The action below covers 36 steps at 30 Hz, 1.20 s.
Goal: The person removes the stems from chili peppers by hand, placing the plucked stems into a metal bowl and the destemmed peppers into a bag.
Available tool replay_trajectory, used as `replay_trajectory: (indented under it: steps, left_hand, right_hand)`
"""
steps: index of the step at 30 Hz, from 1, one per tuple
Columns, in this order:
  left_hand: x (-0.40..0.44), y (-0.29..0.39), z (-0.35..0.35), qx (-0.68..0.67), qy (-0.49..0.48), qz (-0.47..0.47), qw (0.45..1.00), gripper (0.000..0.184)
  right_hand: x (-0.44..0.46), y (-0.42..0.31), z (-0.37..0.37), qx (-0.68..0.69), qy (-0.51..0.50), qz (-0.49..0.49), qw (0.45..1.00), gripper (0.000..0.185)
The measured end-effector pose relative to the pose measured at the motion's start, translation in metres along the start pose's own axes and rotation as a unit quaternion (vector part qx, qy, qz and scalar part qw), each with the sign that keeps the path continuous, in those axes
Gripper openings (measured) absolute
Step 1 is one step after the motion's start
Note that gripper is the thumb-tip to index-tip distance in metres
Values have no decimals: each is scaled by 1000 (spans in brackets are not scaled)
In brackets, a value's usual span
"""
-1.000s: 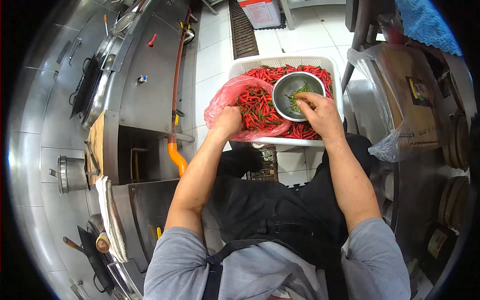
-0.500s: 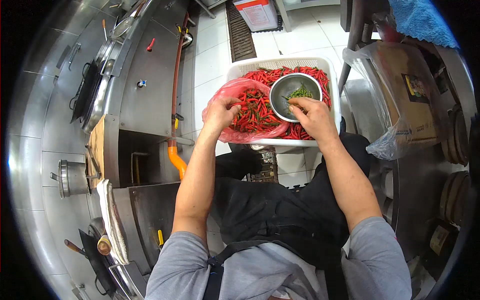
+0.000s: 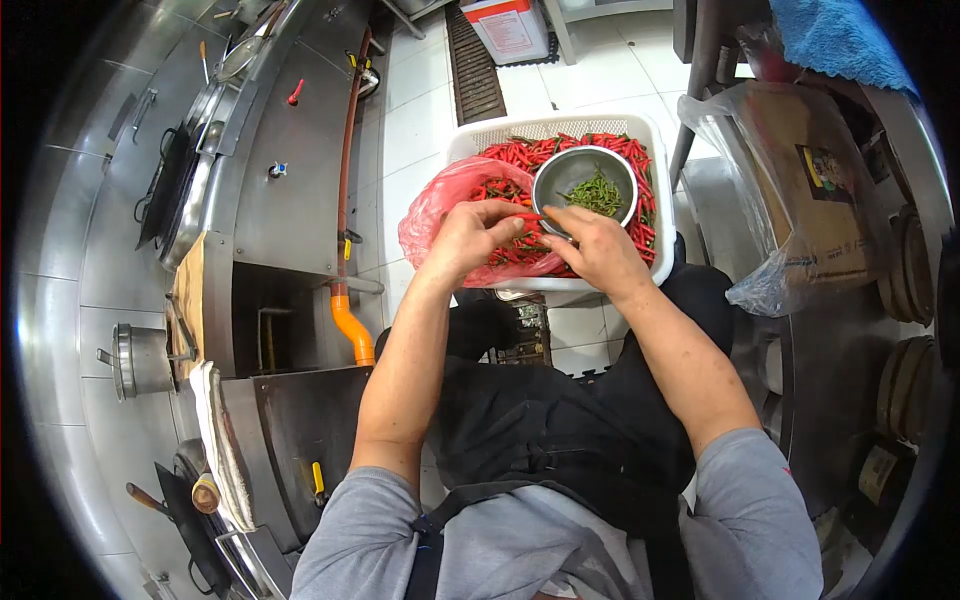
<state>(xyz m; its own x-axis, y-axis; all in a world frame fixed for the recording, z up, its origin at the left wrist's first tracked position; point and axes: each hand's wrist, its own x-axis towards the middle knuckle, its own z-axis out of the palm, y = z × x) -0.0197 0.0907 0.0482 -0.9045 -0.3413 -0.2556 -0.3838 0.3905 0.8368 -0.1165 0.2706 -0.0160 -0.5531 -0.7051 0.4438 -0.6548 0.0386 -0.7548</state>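
Note:
My left hand pinches a red chili pepper between thumb and fingers, over the open red plastic bag. Close beside it, my right hand has its fingertips drawn in at the pepper's tip nearest the bowl; the exact grip is too small to make out. A metal bowl holding green chili stems rests among the red chilies. Bag, bowl and loose chilies all sit in a white plastic basket. More chilies lie inside the bag, partly hidden by my left hand.
Steel kitchen counters with an orange pipe run along the left. At the right stands a cardboard box in clear plastic, below a blue towel. A white and red container stands on the tiled floor beyond the basket.
My left hand has moved right, out from the bag, with a red chili in its fingers. My right hand has drawn back from the bowl's inside to meet it.

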Motion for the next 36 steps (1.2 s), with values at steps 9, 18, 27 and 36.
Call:
replay_trajectory:
  steps: [9, 18, 27, 36]
  left_hand:
    - [8, -1, 22, -183, -4, -10, 983, 19]
    - [21, -15, 37, -417, -3, -65, 906, 11]
    - [26, -31, 35, -334, 15, -71, 940, 11]
    - [10, -15, 39, -362, -23, 4, 932, 26]
  right_hand:
    - [4, 9, -12, 302, -59, 279, 910, 21]
    - [-1, 8, -5, 186, -11, 149, 971, 18]
    - [-2, -2, 5, 75, 22, -29, 997, 14]
    - [-1, 5, -8, 208, -31, 193, 958, 15]
